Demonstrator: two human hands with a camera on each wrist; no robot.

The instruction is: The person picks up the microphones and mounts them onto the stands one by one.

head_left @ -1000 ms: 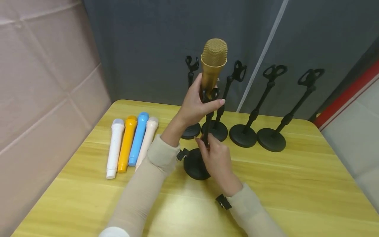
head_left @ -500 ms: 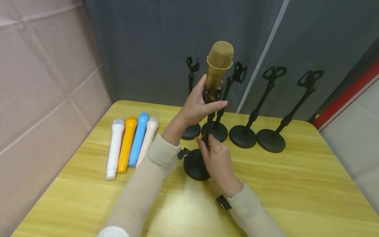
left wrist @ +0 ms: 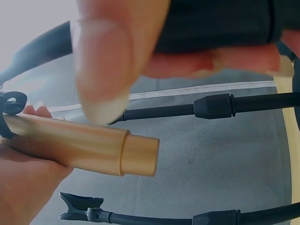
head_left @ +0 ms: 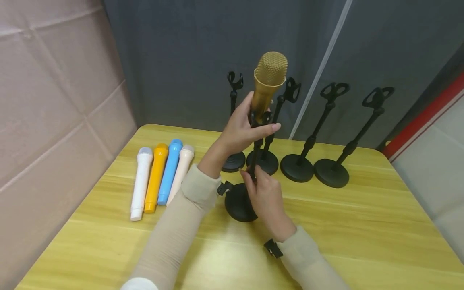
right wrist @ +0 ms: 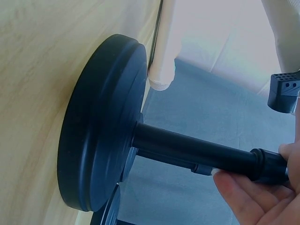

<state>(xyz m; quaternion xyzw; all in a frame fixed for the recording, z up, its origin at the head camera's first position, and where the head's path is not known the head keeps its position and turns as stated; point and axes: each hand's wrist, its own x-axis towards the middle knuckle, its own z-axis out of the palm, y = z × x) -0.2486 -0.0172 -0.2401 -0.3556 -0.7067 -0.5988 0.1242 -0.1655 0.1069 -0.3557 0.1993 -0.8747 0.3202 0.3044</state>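
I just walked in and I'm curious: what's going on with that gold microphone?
Someone's left hand holds the gold microphone at the clip of a black stand, while their right hand grips the stand's pole lower. I can't tell whether the microphone's fully clipped in. Four other stands are behind, and four other microphones lie to the left.

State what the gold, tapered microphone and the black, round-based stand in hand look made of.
Gold tapered microphone: probably plastic, satin metallic finish, from its soft sheen. Black round-based stand: perhaps plastic or painted metal, satin, from its dull highlights.
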